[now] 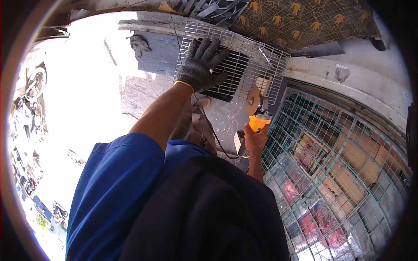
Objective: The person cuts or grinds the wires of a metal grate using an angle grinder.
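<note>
Sparks (pixel 230 118) just left of the right hand (pixel 256 141), so pretty clearly mid-cut, judging from those. Angle grinder (pixel 260 123) clamped in that bare right hand, closed firmly round the yellow body. Disc (pixel 253 101) just ahead of the same hand, right at the near edge of the wire mesh panel (pixel 237 56). Actual contact with the wire too small to make out, honestly.

Left hand (pixel 201 65), in a dark glove, pressed flat on the mesh with fingers spread apart, not wrapped round anything. Looks like plain hold-down duty, well apart from the disc. Black panel (pixel 220 92) under the mesh, just right of that glove, plus a wooden block (pixel 262 82) just beyond the grinder. Power cord (pixel 212 126) looping between the two hands. Spare glove (pixel 140 45) well off to the left of the gloved hand.

Next move, in my view: steady, light pressure with the right, disc square to the wire, no twisting. Same firm palm on the left against chatter. Maybe worth watching: thin mesh liable to buzz or snag the disc near the cut, and cord slack best clear of the spinning bit.
</note>
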A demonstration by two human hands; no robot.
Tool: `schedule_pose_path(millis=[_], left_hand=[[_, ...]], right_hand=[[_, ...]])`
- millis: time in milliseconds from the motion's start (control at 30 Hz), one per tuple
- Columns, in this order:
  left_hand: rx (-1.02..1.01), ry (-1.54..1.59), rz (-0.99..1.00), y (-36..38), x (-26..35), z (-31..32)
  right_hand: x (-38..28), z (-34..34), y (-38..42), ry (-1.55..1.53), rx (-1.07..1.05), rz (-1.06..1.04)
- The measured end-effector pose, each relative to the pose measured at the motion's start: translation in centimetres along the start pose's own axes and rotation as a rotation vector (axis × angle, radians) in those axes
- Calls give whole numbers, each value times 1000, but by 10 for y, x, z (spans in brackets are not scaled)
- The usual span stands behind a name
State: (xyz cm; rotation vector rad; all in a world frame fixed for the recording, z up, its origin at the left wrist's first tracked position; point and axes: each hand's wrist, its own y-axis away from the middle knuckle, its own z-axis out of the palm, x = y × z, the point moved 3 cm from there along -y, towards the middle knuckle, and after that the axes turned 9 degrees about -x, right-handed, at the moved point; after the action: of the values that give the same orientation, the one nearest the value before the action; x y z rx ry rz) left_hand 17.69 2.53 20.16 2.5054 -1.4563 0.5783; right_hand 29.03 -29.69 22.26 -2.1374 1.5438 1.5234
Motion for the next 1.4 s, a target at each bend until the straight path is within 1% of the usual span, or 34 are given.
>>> schedule_pose_path(millis=[133,233,533,600,700,833,933,1033,1133,1200,1233,1300,1400], left_hand=[[-6,-11,-12,-1,1,-2],[-5,-10,-11,-2,1,-1],[7,4,-9,-1,0,0],[7,-2,-9,0,0,1],[7,6,-5,-1,0,1],[9,-5,-7,-1,-1,2],[17,-2,-3,-1,0,2],[17,-5,-8,-1,0,1],[13,-4,-13,0,1,1],[15,2,-17,0,1,1],[14,-5,-9,-1,1,1],[18,-14,-5,-3,-1,2],[3,-26,-8,-2,1,2]], right_hand=[[-6,-1,4,-13,0,12],[-2,0,3,53,-26,60],[-4,1,-3,6,-10,7],[-4,-1,-5,67,-12,25],[-5,-2,-6,53,-21,-21],[-5,-1,-6,22,-30,-7],[-3,-2,-7,85,-20,-8],[-1,-1,-8,25,-25,6],[-7,-1,-7,2,-34,-42],[-6,-3,-7,108,-29,57],[-4,-2,-7,108,-29,57],[-6,-1,-7,72,-18,-9],[-5,-2,-7,80,-22,23]])
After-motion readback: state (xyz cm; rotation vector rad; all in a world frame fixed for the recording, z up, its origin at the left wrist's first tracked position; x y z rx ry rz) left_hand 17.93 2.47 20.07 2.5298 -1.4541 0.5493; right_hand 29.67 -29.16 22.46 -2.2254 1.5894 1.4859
